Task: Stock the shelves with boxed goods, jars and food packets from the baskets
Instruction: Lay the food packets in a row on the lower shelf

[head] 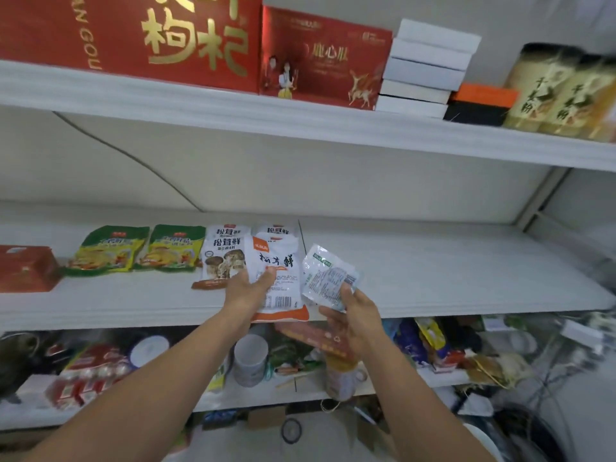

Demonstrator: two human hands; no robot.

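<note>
My left hand [248,288] grips a white and orange food packet [278,278] at the front edge of the middle shelf [450,271]; the packet's lower end hangs over the edge. My right hand [350,315] holds a small white packet with green print [328,278] just right of it, tilted, above the shelf front. Behind them lie two white mushroom packets [225,258] and, further left, two green and yellow packets [110,250] in a row.
A red box [25,268] sits at the shelf's far left. The top shelf carries large red boxes [320,58], stacked white boxes [430,68], an orange and black box [480,105] and beige jars [560,95]. The lower shelf [300,391] is crowded with cans, cups and packets.
</note>
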